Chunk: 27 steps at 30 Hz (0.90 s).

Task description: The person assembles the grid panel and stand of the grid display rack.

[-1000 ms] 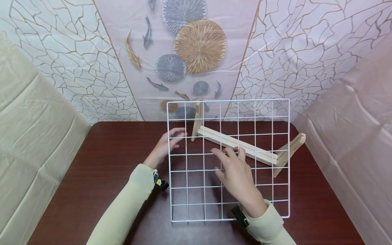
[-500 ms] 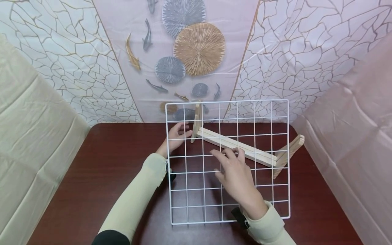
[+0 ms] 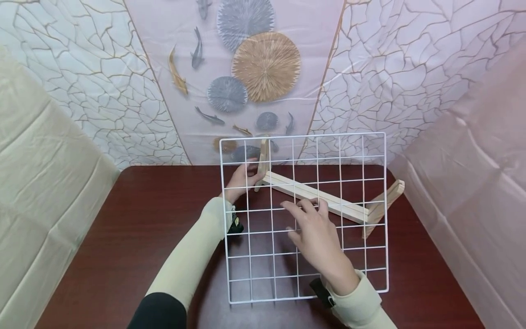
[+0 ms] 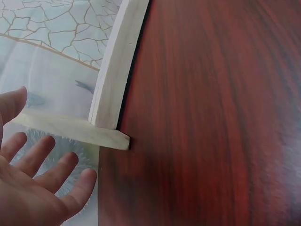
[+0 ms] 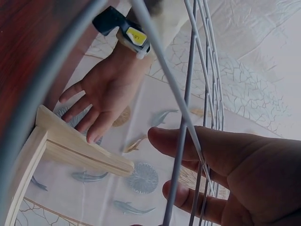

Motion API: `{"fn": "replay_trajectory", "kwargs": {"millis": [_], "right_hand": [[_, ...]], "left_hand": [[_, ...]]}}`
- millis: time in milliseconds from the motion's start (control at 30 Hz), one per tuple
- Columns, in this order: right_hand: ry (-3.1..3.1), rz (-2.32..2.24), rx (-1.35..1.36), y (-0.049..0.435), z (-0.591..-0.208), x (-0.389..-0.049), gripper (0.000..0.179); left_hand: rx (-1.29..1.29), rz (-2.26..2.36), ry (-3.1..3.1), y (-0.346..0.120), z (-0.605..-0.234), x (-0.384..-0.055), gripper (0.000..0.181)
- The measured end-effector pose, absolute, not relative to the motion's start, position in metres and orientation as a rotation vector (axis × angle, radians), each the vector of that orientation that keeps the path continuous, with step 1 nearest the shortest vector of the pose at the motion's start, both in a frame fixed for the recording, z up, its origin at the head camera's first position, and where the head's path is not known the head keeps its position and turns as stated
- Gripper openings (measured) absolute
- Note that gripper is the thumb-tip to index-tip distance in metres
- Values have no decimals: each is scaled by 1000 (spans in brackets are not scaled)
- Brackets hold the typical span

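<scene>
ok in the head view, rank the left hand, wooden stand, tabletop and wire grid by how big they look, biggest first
1. Tabletop
2. Wire grid
3. Wooden stand
4. Left hand

The grid is nearer the camera than the stand, which enlarges it somewhat.

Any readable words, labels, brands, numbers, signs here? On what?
None readable.
Yellow label on the left wrist's device: dark marks, too blurred.
Right wrist's black device: pale mark, too small.
Wire grid, wooden stand, patterned backdrop: no text seen.
</scene>
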State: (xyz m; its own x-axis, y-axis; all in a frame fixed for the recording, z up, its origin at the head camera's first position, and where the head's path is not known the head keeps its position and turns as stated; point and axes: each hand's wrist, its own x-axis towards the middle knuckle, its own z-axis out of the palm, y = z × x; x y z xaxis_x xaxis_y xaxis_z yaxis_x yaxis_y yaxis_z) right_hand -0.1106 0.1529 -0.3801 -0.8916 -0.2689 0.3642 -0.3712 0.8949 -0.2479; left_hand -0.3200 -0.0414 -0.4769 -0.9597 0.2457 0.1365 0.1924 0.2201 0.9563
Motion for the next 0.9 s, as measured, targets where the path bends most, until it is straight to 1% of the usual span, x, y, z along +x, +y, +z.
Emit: {"fn": "replay_trajectory", "kwargs": {"millis": [300, 500, 700, 900], "right_hand": [[-2724, 452, 473, 160, -379, -106, 62], [-2731, 447, 461, 163, -379, -104, 63], [-2729, 447, 457, 163, -379, -104, 63], [-2736, 458, 455, 162, -379, -104, 63]], "left_hand": [[407, 1749, 2508, -30, -473, -333, 61], [507, 1735, 2603, -29, -472, -338, 56], [641, 1605, 2778, -29, -473, -336, 52], [615, 1543, 2855, -29, -478, -334, 53]]}}
